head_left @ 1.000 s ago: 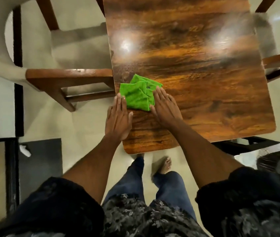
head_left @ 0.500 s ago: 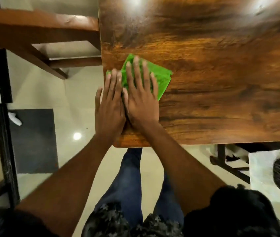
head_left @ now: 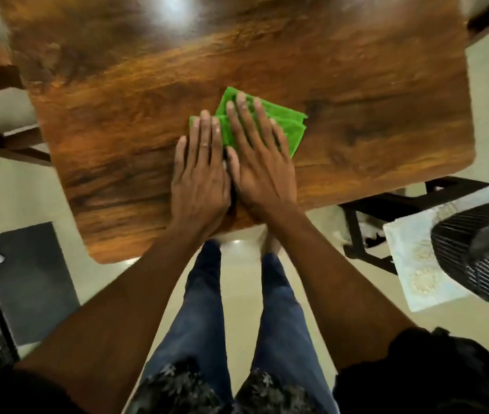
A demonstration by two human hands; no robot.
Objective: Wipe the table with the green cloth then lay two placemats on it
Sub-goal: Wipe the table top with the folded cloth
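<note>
Near the front edge of the wooden table (head_left: pixel 117 115), about midway along it, we press both our hands flat, palms down and side by side with their inner edges touching. Our right hand (head_left: pixel 259 165) lies with fingers spread over the folded green cloth (head_left: pixel 292 127), which pokes out past the fingertips and to the right, while our left hand (head_left: pixel 200 177), fingers held together, rests mostly on bare wood with only its fingertips reaching the cloth's left corner. Off the table's right front corner, a black wire-caged fan (head_left: pixel 482 249) sits beside a pale patterned mat (head_left: pixel 416 264).
</note>
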